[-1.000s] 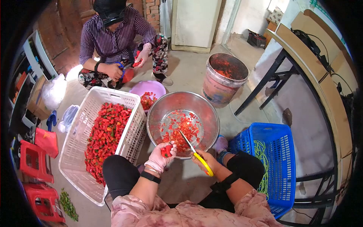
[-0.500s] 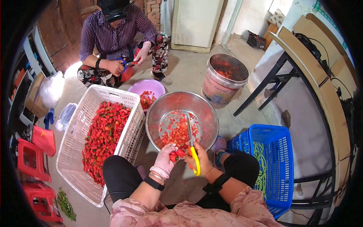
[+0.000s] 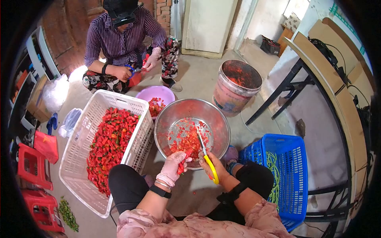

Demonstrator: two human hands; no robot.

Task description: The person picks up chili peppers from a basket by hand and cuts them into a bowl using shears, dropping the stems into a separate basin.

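My left hand (image 3: 173,166), in a pale glove, is closed on red peppers (image 3: 181,167) at the near rim of a metal bowl (image 3: 219,137). To its right, my right hand (image 3: 211,163) grips yellow-handled scissors (image 3: 214,174), whose blades point up over the bowl. Chopped red pepper pieces (image 3: 185,139) lie in the bowl. Whole red peppers (image 3: 109,142) fill much of a white crate (image 3: 75,152) on the left.
Across from me a person (image 3: 123,43) holds blue-handled scissors (image 3: 131,71) beside a pink basin (image 3: 166,94). Behind the bowl stands a stained bucket (image 3: 230,97). A blue crate (image 3: 291,174) with green beans is at the right, red stools (image 3: 33,166) at the left.
My right hand and the scissors have moved right and slightly down, away from my left hand. The peppers in my left hand are now tilted more upright. The other person's hands have shifted slightly.
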